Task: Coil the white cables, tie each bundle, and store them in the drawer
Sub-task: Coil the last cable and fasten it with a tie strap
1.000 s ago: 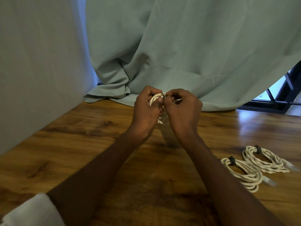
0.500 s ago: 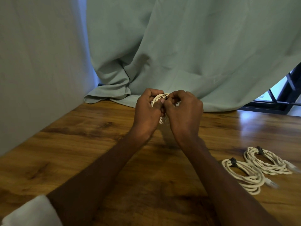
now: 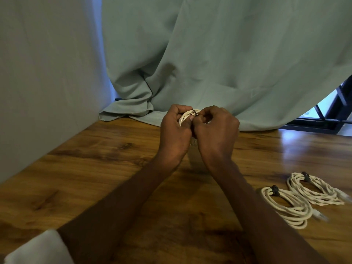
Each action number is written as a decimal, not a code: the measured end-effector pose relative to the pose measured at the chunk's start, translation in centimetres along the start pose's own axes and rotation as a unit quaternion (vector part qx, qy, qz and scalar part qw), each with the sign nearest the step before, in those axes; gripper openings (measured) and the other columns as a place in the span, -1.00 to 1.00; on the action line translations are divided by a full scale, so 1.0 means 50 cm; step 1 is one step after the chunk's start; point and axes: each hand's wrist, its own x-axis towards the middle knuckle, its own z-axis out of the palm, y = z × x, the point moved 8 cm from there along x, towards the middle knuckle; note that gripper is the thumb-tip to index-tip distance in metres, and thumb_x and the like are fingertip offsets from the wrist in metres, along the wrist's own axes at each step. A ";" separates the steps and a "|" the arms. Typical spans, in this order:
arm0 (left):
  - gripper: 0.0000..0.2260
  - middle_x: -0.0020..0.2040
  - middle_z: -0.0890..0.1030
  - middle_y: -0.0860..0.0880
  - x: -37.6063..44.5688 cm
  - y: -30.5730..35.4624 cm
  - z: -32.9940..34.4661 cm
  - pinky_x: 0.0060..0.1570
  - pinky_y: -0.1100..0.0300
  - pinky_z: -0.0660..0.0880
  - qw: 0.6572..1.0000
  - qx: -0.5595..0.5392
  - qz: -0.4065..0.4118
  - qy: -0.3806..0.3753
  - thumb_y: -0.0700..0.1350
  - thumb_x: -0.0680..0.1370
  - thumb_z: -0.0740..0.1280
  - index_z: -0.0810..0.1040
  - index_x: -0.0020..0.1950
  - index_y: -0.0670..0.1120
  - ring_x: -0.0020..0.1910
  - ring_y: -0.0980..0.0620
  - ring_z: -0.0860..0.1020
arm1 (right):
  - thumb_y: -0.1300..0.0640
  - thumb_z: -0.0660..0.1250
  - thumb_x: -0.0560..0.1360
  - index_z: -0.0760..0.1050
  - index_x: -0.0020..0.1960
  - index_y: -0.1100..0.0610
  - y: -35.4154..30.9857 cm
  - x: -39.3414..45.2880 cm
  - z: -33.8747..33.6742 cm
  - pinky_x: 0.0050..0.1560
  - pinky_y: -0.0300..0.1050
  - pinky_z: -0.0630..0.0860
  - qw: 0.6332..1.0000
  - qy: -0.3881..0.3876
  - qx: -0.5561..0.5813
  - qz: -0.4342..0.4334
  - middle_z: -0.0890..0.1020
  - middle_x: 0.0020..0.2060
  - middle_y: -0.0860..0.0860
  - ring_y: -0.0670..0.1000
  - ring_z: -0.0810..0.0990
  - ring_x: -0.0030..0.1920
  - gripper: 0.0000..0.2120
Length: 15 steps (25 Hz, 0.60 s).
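Observation:
Above the middle of the wooden table (image 3: 95, 180), my left hand (image 3: 174, 134) grips a coiled white cable bundle (image 3: 185, 117). My right hand (image 3: 215, 130) pinches a thin black tie (image 3: 194, 112) that loops over the top of that bundle. Most of the coil is hidden behind my fingers. Two other white cable bundles lie on the table at the right: the nearer bundle (image 3: 289, 208) and the farther bundle (image 3: 316, 189), each bound with a dark tie. No drawer is in view.
A pale green curtain (image 3: 209, 63) hangs behind the table and pools on its back edge. A light wall (image 3: 38, 82) runs along the left side. A dark window frame (image 3: 335, 115) shows at the right. A white sleeve (image 3: 38, 248) sits at the bottom left.
Both hands stay together on the bundle and have hardly moved. The fingers have shifted slightly around the black tie.

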 end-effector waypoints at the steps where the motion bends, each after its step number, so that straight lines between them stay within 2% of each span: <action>1: -0.83 0.01 0.67 -0.03 0.001 0.001 -0.001 -0.18 0.41 0.54 1.000 0.002 0.002 -0.001 -0.33 0.62 0.36 0.58 0.15 -0.12 -0.07 0.24 0.66 | 0.14 0.45 0.49 0.71 -0.04 0.11 -0.004 0.001 0.000 -0.16 -0.19 0.41 1.000 -0.003 -0.008 -0.015 0.68 -0.12 0.00 -0.05 0.60 -0.16 -0.91; 5: -0.85 0.02 0.69 -0.06 0.010 0.000 -0.007 -0.20 0.39 0.55 1.000 0.002 0.002 -0.007 -0.32 0.62 0.37 0.59 0.15 -0.13 -0.06 0.18 0.67 | 0.14 0.43 0.55 0.70 0.00 0.12 -0.016 -0.002 0.002 -0.16 -0.21 0.30 0.997 -0.012 -0.024 -0.070 0.65 -0.08 0.01 -0.03 0.59 -0.14 -0.91; 9: -0.86 -0.06 0.69 -0.05 0.016 0.007 -0.009 -0.22 0.37 0.56 1.000 -0.014 0.008 -0.020 -0.34 0.63 0.36 0.58 0.15 -0.17 -0.19 0.22 0.65 | 0.20 0.41 0.57 0.67 0.12 0.11 -0.033 -0.005 -0.001 -0.08 -0.07 0.50 0.992 -0.011 -0.032 -0.119 0.68 -0.02 0.02 0.03 0.64 -0.09 -0.85; 12: -0.86 -0.07 0.70 -0.07 0.015 0.012 -0.007 -0.22 0.36 0.57 0.999 -0.020 0.007 -0.029 -0.32 0.64 0.35 0.58 0.19 -0.21 -0.20 0.17 0.66 | 0.20 0.45 0.56 0.59 0.28 0.09 -0.040 -0.005 -0.012 -0.02 -0.12 0.51 0.994 -0.007 -0.011 -0.112 0.70 -0.01 -0.01 -0.03 0.66 -0.07 -0.71; 15: -0.84 -0.06 0.70 -0.10 0.017 0.017 -0.008 -0.22 0.32 0.60 0.999 -0.040 0.003 -0.034 -0.32 0.64 0.35 0.56 0.22 -0.26 -0.20 0.13 0.67 | 0.20 0.46 0.54 0.62 0.18 0.10 -0.047 -0.006 -0.023 -0.10 -0.13 0.49 0.991 0.023 0.001 -0.135 0.72 -0.06 -0.03 -0.03 0.67 -0.10 -0.78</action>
